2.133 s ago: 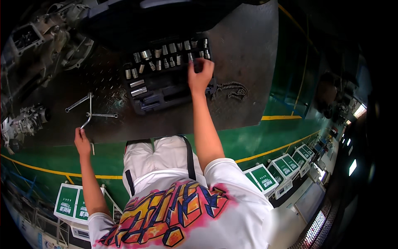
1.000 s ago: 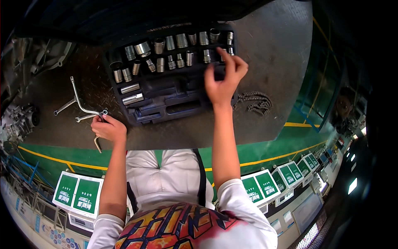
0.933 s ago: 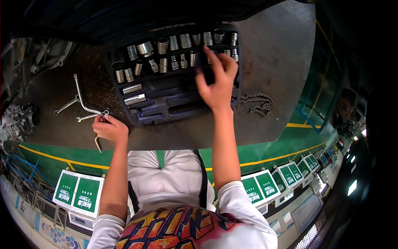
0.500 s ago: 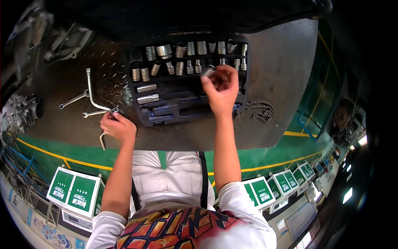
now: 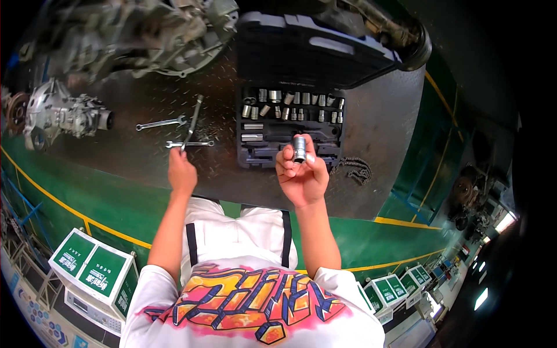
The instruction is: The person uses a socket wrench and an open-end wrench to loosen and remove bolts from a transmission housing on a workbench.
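A shiny steel socket (image 5: 299, 149) is held upright between the fingertips and thumb of my right hand (image 5: 303, 180), palm turned up, over the near edge of the socket set case (image 5: 272, 155). My left hand (image 5: 182, 172) is closed round the lower end of a long, bent socket handle (image 5: 193, 122), which points away from me. Beneath the handle lies a combination wrench (image 5: 200, 144). Another combination wrench (image 5: 159, 123) rests farther left. In the open case, rows of steel sockets (image 5: 275, 97) stand behind my right hand, with two long sockets at its left side.
A dark, raised case lid (image 5: 313, 49) stands at the back. Metal gearbox housings (image 5: 69, 113) occupy the left and far left of the steel table (image 5: 220, 174). To the right of the case lies a coiled chain (image 5: 357, 170). Green-and-white cabinets stand behind me.
My right hand has drawn the socket out of the case area toward me and turned palm up. My left hand still grips the bent handle, now swung to a different angle. The view has shifted.
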Demonstrator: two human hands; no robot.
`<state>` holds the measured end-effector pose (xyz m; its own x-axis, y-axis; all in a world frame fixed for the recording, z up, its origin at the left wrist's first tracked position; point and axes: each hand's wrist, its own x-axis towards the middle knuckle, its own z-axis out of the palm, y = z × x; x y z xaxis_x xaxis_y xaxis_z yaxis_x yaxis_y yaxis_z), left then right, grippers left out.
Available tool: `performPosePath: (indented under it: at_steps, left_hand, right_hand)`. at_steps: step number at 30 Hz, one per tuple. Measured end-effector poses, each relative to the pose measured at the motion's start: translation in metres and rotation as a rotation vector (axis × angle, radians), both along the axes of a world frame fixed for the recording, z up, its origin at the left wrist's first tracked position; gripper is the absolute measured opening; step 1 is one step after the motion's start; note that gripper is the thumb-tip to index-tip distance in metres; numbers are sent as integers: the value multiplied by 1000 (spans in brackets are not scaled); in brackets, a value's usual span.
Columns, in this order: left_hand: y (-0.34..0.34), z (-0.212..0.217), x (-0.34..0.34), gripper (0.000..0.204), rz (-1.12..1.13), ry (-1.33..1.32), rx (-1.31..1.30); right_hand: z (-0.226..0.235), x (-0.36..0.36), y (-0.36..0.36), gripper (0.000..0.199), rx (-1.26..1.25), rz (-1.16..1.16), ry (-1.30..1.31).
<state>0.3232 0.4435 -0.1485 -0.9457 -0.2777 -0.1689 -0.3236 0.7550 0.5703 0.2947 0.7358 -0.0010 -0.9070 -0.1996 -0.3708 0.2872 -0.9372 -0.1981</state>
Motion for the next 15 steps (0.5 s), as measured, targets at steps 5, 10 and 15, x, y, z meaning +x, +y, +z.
performPosePath:
  at_steps: [5, 10, 15]
  left_hand:
    - [-119, 59, 43, 13, -95, -48, -49]
    - [-215, 90, 91, 15, -88, -111, 32]
    - [-334, 91, 145, 14, 164, -195, -72]
  right_hand:
    - [38, -10, -92, 27, 26, 151, 25]
    - [58, -20, -199, 34, 516, 344, -9]
    - [34, -46, -334, 35, 1011, 513, 215]
